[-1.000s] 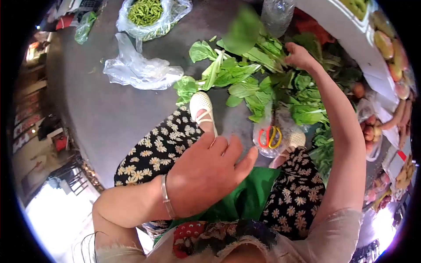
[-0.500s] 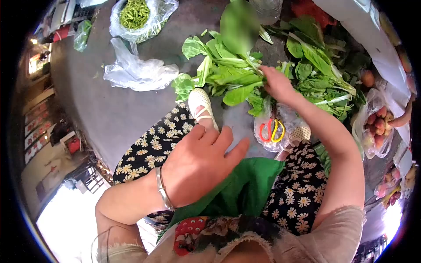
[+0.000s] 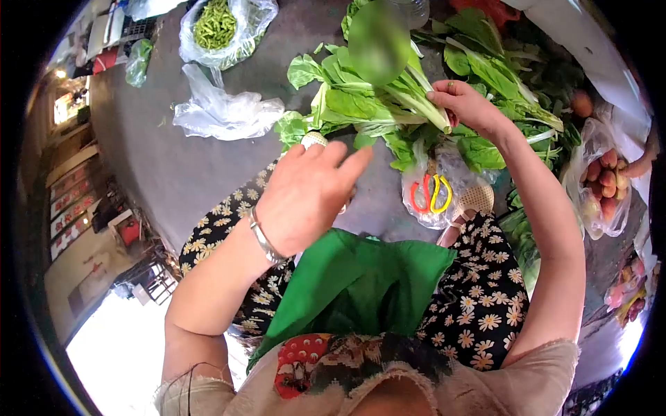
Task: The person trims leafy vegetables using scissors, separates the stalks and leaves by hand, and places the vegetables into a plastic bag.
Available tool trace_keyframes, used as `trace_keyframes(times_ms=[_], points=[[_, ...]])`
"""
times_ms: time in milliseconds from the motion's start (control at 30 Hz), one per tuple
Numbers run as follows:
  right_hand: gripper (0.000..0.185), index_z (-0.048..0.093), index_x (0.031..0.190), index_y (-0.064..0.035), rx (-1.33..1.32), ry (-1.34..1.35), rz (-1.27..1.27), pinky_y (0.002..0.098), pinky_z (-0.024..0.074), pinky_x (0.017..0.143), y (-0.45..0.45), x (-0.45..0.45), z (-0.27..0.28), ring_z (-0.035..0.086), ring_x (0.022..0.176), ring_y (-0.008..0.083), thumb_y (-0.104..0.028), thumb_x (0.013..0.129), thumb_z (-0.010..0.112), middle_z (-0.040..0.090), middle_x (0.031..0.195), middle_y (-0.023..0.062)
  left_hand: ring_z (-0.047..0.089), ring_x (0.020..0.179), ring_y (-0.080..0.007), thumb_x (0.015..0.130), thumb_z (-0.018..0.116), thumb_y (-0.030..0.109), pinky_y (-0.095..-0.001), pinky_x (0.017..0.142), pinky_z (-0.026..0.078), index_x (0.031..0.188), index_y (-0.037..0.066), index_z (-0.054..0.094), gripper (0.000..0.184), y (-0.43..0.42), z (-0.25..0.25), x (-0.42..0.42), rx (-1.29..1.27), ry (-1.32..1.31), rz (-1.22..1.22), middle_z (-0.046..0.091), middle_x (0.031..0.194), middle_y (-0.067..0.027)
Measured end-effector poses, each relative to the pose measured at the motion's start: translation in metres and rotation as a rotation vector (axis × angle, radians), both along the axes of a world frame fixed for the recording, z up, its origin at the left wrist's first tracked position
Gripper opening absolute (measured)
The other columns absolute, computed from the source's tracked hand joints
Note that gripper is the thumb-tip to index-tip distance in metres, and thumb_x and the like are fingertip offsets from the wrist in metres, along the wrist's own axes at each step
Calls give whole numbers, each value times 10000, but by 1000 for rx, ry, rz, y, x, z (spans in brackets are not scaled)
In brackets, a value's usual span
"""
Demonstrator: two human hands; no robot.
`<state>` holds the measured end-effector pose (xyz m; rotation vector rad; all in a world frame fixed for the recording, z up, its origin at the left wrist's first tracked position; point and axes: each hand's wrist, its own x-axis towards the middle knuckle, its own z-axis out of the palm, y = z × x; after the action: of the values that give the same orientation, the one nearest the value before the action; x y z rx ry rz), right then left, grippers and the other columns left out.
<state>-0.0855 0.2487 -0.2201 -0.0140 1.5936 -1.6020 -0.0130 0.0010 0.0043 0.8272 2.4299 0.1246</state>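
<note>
My right hand (image 3: 466, 105) is closed on the pale stem end of a bunch of leafy greens (image 3: 357, 104), whose leaves spread leftward over the floor. A blurred oval hides part of the bunch. My left hand (image 3: 309, 191), with a silver bracelet at the wrist, hovers above my knee and shoe, palm down. Its thumb stands apart from the bent fingers and nothing shows in it. More greens (image 3: 496, 76) lie just beyond my right hand. Scissors (image 3: 431, 194) with red and yellow handles rest on a clear plastic bag between the greens and my right foot.
A bag of green pods (image 3: 215, 24) stands at the upper left, with a crumpled plastic bag (image 3: 229, 111) below it. At the right is a bag of reddish fruit (image 3: 605, 177), with part of a hand at its edge. A green cloth (image 3: 361, 277) covers my lap.
My right hand has lifted and moved right and up along the greens, and their pale stem end now shows. My left hand has moved up and forward, its fingers closer together.
</note>
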Motion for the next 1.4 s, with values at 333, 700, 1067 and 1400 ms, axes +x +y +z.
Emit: trace_keyframes(times_ms=[333, 700, 1067, 1400], points=[[207, 640, 908, -37, -479, -332, 2, 232, 402, 446, -37, 37, 74, 507, 470, 90, -233, 937, 584, 599, 660, 20, 561, 1115, -376, 774, 714, 98, -414, 896, 471, 1318, 101, 550, 568, 18, -24, -2, 410, 283, 0, 542, 1314, -181], [249, 657, 998, -44, -347, 112, -5, 216, 408, 599, -23, 26, 130, 485, 664, 44, -274, 904, 664, 571, 732, -28, 631, 778, -108, 936, 599, 93, -254, 701, 500, 1071, -3, 634, 170, 13, -11, -5, 437, -410, 732, 674, 845, -55], [185, 651, 940, -51, -87, 399, -168, 292, 466, 627, -22, -18, 22, 588, 716, 128, -211, 856, 689, 637, 779, 23, 599, 852, -82, 974, 569, 112, -261, 771, 493, 1110, -16, 598, 190, -12, -16, 0, 593, -626, 972, 647, 942, -10], [298, 640, 989, -69, 652, 714, 371, 479, 506, 765, -48, 24, -89, 619, 943, 376, -276, 786, 708, 653, 974, 157, 601, 533, -117, 889, 707, 154, -256, 466, 477, 907, 28, 489, 253, -23, -8, -9, 768, -539, 1063, 556, 695, -23]])
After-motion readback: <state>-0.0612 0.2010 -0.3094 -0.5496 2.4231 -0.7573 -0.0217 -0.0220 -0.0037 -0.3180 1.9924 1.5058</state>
